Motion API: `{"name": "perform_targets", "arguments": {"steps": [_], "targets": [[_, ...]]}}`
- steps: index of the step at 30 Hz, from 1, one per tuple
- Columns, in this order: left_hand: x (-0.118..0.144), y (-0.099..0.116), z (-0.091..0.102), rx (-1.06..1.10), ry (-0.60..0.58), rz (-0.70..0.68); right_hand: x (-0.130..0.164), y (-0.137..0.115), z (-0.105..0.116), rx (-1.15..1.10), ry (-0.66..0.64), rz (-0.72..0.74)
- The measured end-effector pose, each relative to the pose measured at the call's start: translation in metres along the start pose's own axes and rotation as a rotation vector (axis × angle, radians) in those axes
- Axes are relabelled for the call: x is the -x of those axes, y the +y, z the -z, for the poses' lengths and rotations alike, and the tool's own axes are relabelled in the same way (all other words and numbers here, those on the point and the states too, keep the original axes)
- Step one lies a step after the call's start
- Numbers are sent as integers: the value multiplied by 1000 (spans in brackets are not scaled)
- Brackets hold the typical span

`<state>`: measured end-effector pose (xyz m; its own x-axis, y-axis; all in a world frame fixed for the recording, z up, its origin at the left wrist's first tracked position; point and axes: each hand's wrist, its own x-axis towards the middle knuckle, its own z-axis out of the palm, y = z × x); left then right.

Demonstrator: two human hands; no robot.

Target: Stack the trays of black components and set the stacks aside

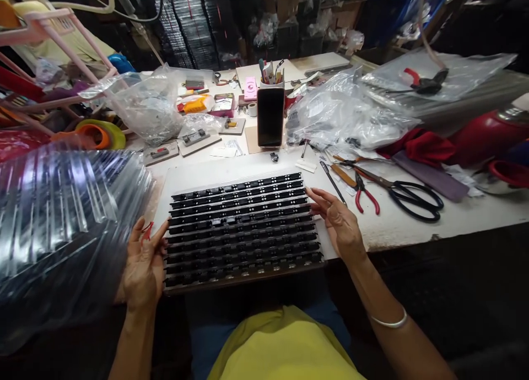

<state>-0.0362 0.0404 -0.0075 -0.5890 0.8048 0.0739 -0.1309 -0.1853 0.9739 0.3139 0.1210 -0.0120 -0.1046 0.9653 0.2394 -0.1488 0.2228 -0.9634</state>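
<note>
Near the front edge of the white desk, a flat tray lies between the two hands, and its near side seems to come a little over the lap. On it there are black strips, placed one after another in almost parallel rows from the far side to the near side. The left hand is at the left side of the tray, with its fingers loosely bent and not clenched. I cannot tell if it grips the side or only supports it. A small red thing is visible by these fingers, but it is too small for me to name. The right hand is at the right ends of the strips, its fingers half bent and partly hidden behind one another — whether it grasps the tray or only touches it, I cannot say.

As I judge, the arranging of the strips is nearly complete, because the rows fill the tray and I notice no wide gap. What is left is less clear: some rows show bright metal parts and others look plain, so the strips may not all be equally finished. Beside the left hand there is a pile of clear ridged plastic sheets. The red-handled pliers and the big scissors lie to the right, out of the hands, and a phone stands upright behind the tray.
</note>
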Motion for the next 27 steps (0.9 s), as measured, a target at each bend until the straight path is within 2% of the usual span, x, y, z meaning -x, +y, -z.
{"name": "perform_targets", "arguments": {"steps": [17,22,25,27], "targets": [[-6,-2,-1,-32,20,-4,-3,0,-2,48,10,-25],[-13,-3,-3,-61,-54,44,-12,-4,-14,198,-7,-138],[-19,3,-3,-122,-60,81,-20,-4,-19,343,-41,-224],[-24,10,-4,-154,-111,99,-26,-4,-21,432,-61,-241]]}}
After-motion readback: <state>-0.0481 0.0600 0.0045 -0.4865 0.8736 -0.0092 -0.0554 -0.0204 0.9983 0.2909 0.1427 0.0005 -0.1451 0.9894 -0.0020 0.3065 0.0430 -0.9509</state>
